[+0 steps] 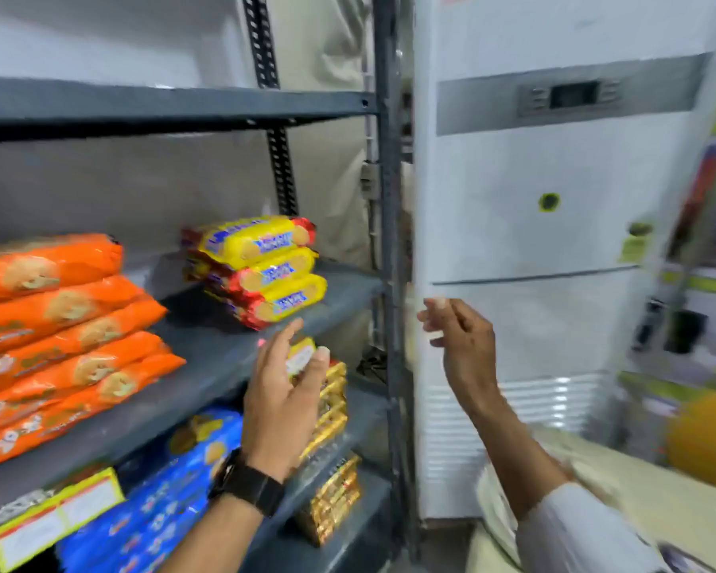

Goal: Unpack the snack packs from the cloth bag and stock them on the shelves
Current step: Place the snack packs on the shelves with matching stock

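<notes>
Snack packs (pixel 261 268): yellow biscuit sleeves, three stacked, far right on middle shelf (pixel 207 357). Likely light, film slippery, contents brittle; best gripped across mid-length, not crimped ends. Left hand (pixel 284 403) spread open, empty. Right hand (pixel 457 328) loosely curled, empty. Cloth bag (pixel 596 481) near right.

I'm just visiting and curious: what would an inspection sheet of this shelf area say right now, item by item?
Surface: grey metal shelves, several tiers, top tier looks bare.
Job's things: orange packs stacked at the left of the middle shelf; yellow packs stacked three high behind; blue packs and gold packs below.
Clutter: yellow-edged box on the lower shelf.
Grippers: left hand, with a wristwatch, open and empty; right hand loosely curled, empty.
Cables: dark wires behind the shelf post, blurred.
Surroundings: tall white appliance at right; cream cloth below it.
</notes>
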A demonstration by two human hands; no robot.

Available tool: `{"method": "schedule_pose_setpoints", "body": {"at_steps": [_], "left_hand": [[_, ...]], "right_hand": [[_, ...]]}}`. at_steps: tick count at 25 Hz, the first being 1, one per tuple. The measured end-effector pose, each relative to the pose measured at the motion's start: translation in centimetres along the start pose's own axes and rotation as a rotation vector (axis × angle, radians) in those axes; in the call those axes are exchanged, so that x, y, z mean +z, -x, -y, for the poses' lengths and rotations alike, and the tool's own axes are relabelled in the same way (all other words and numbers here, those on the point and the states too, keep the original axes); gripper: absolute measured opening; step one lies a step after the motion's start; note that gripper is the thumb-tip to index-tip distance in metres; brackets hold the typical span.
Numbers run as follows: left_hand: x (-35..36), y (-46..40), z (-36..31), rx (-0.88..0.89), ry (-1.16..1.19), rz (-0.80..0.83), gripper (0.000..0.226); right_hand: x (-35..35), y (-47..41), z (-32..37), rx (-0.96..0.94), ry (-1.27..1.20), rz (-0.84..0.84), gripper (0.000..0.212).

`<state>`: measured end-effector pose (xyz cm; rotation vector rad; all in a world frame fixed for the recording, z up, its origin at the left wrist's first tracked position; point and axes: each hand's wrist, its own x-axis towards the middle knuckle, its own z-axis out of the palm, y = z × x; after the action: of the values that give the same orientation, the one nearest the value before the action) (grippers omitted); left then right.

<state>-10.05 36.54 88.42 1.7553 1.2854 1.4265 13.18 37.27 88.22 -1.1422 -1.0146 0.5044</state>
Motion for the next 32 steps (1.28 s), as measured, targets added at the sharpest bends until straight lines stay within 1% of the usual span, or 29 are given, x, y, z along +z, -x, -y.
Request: {"method": "schedule_pose_setpoints", "body": {"at_steps": [2, 4, 6, 7, 8, 9, 11, 12, 13, 15, 17, 20, 23, 25, 26, 27, 29, 30, 31, 32], "left_hand": [[4.0, 3.6, 0.7, -0.015, 0.017, 0.11, 0.058], [8.9, 8.1, 0.4, -0.074, 0.11, 0.284, 0.055], [14.3, 13.1, 0.4, -0.181, 0.253, 0.515, 0.039], [16.4, 15.1, 0.6, -0.209, 0.295, 0.625, 0.032], [18.5, 17.2, 0.9, -0.234, 0.289, 0.732, 0.031], [20.6, 19.1, 1.4, -0.262, 0.274, 0.813, 0.036], [23.8, 21.7, 1.7, -0.345, 0.225, 0.932, 0.052], [25.5, 22.7, 2.1, -0.374, 0.194, 0.982, 0.056], [27.0, 23.2, 2.6, -0.398, 0.162, 1.011, 0.054], [30.6, 24.1, 3.2, -0.431, 0.124, 1.043, 0.04], [35.4, 24.7, 3.8, -0.502, 0.131, 1.044, 0.031], [43.4, 26.4, 5.0, -0.695, 0.127, 1.004, 0.025], [50.6, 28.9, 6.4, -0.891, 0.11, 0.996, 0.029], [53.9, 30.0, 7.8, -0.915, 0.077, 0.954, 0.024], [55.8, 30.3, 8.6, -0.917, 0.056, 0.921, 0.031], [57.0, 30.2, 8.9, -0.92, 0.029, 0.895, 0.041], [59.2, 29.9, 10.1, -0.894, 0.006, 0.866, 0.047], [60.3, 29.5, 10.6, -0.855, -0.002, 0.855, 0.053], [61.1, 29.3, 10.9, -0.837, -0.036, 0.848, 0.06], [61.8, 29.2, 11.2, -0.798, -0.038, 0.849, 0.068]], "right_hand": [[-7.3, 5.8, -2.1, -0.001, 0.209, -0.038, 0.023], [-15.3, 10.9, -4.4, 0.077, 0.429, -0.052, 0.025], [-23.3, 15.3, -6.3, 0.2, 0.62, -0.051, 0.03], [-26.2, 16.9, -7.1, 0.265, 0.68, -0.041, 0.028], [-29.0, 18.5, -8.0, 0.337, 0.721, -0.024, 0.023], [-31.3, 19.8, -8.6, 0.398, 0.747, -0.002, 0.016], [-35.0, 21.8, -10.1, 0.488, 0.774, 0.022, 0.007], [-36.7, 22.7, -11.2, 0.555, 0.767, 0.009, 0.008], [-37.9, 23.2, -12.3, 0.633, 0.743, -0.02, 0.013], [-40.3, 23.9, -14.3, 0.741, 0.647, -0.107, 0.022], [-43.3, 24.1, -16.8, 0.81, 0.524, -0.243, 0.027], [-47.9, 23.5, -21.0, 0.907, 0.376, -0.45, 0.031], [-51.4, 22.2, -26.1, 0.974, 0.335, -0.523, 0.045], [-52.4, 21.3, -28.8, 1.028, 0.264, -0.553, 0.062], [-52.9, 20.7, -30.0, 1.053, 0.223, -0.578, 0.071], [-52.9, 20.1, -30.7, 1.064, 0.186, -0.597, 0.074], [-52.8, 19.1, -32.0, 1.057, 0.13, -0.632, 0.065], [-52.8, 18.6, -32.9, 1.048, 0.11, -0.653, 0.06], [-52.8, 18.4, -33.9, 1.049, 0.094, -0.673, 0.059], [-52.6, 18.2, -34.5, 1.043, 0.08, -0.691, 0.061]]}}
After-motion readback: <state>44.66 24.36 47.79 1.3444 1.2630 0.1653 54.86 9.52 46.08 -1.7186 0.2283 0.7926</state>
